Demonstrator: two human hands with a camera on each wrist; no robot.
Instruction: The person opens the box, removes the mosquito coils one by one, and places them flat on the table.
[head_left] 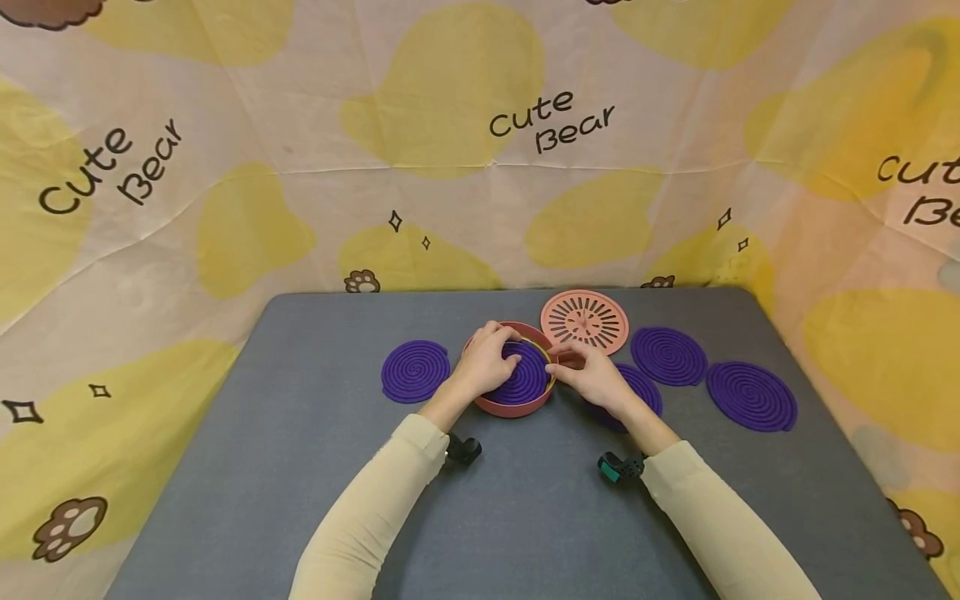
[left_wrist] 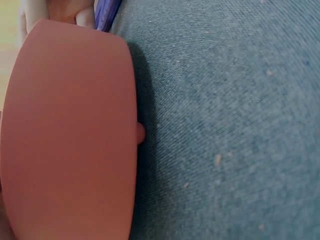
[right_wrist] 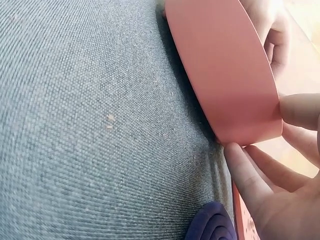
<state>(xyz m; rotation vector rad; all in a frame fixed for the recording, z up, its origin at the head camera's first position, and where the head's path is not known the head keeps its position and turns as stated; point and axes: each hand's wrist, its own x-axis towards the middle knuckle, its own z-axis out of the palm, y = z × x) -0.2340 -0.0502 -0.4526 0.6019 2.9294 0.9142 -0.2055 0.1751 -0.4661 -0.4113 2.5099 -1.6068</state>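
A round pink mosquito coil holder (head_left: 513, 411) stands mid-table with a purple mosquito coil (head_left: 522, 377) inside it. A thin yellow edge shows beside the coil along the right side. My left hand (head_left: 486, 360) reaches over the holder's left side, its fingers bent and its thumb on the coil; its fingertips are partly hidden. At the right side, my right hand (head_left: 588, 375) holds the holder's wall. In the right wrist view its thumb (right_wrist: 302, 111) touches the rim and a finger (right_wrist: 247, 172) touches low on the wall (right_wrist: 230, 75). The left wrist view is mostly filled by the wall (left_wrist: 70, 130).
One purple coil (head_left: 416, 372) lies left of the holder. Two more coils (head_left: 669, 356) (head_left: 752, 396) lie to the right, and another (head_left: 647, 392) is partly under my right hand. A slotted pink lid (head_left: 584, 321) lies behind. The grey table (head_left: 517, 525) meets a patterned cloth.
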